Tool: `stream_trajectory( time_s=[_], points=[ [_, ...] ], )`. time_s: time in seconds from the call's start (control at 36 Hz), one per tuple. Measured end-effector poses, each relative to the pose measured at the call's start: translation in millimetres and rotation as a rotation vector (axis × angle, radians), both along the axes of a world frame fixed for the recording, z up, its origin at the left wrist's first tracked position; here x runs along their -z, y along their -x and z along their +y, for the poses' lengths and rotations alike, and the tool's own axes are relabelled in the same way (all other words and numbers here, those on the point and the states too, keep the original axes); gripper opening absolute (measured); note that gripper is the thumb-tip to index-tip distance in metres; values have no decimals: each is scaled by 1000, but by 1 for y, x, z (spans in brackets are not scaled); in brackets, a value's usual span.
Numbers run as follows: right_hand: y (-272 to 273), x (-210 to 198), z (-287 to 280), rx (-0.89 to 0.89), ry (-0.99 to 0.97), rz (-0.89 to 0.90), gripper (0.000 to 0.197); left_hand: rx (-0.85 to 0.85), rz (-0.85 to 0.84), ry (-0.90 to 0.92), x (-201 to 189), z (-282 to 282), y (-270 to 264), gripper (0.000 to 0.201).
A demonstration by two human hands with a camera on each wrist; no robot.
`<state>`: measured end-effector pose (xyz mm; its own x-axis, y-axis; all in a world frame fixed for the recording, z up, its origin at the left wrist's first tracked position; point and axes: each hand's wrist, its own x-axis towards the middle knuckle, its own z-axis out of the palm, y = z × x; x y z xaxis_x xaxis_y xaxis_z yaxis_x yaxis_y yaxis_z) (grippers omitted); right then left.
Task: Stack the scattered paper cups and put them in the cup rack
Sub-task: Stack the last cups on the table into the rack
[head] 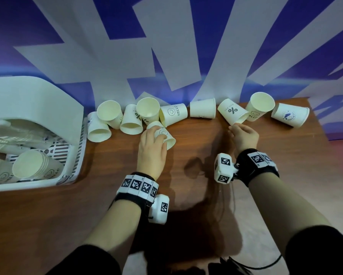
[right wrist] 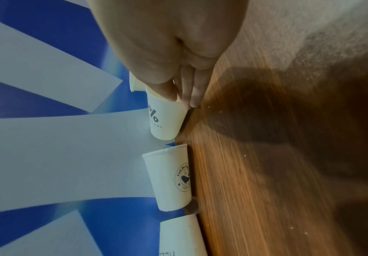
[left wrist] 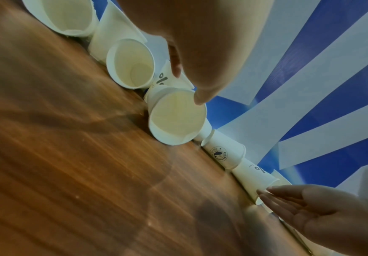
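Several white paper cups lie scattered along the wall on the brown table (head: 196, 155). My left hand (head: 158, 133) grips a smiley cup (head: 169, 142) that lies on its side; in the left wrist view its fingers (left wrist: 176, 67) curl over that cup (left wrist: 178, 119). My right hand (head: 234, 129) pinches the rim of a tipped "%" cup (head: 233, 112); the right wrist view shows its thumb (right wrist: 167, 93) at the mouth of this cup (right wrist: 167, 121) and its fingers (right wrist: 192, 97) on the table side. The white cup rack (head: 75, 175) at the left holds a stack of cups (head: 31, 165).
A curved white cover (head: 34, 100) stands over the rack's back. A whale-logo cup (right wrist: 172, 178) lies just left of the "%" cup, and two more cups (head: 290, 115) lie at the far right. A blue and white wall (head: 176, 46) is close behind the cups.
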<state>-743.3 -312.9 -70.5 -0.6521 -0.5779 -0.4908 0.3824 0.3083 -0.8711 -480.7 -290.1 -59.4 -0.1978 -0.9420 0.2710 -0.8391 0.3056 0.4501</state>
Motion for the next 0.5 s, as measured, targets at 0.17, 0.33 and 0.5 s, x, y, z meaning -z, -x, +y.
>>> stream_trajectory(
  time_s=[0.17,0.33,0.5],
  points=[
    [-2,7,3,-48,-119,116,15,8,-32,-70,2,1,-1,32],
    [-8,-3,1,-90,-155,217,18,-1,-12,-92,5,0,-5,31],
    [-13,-9,3,-102,-158,292,19,4,69,-15,6,1,-10,24]
  ],
)
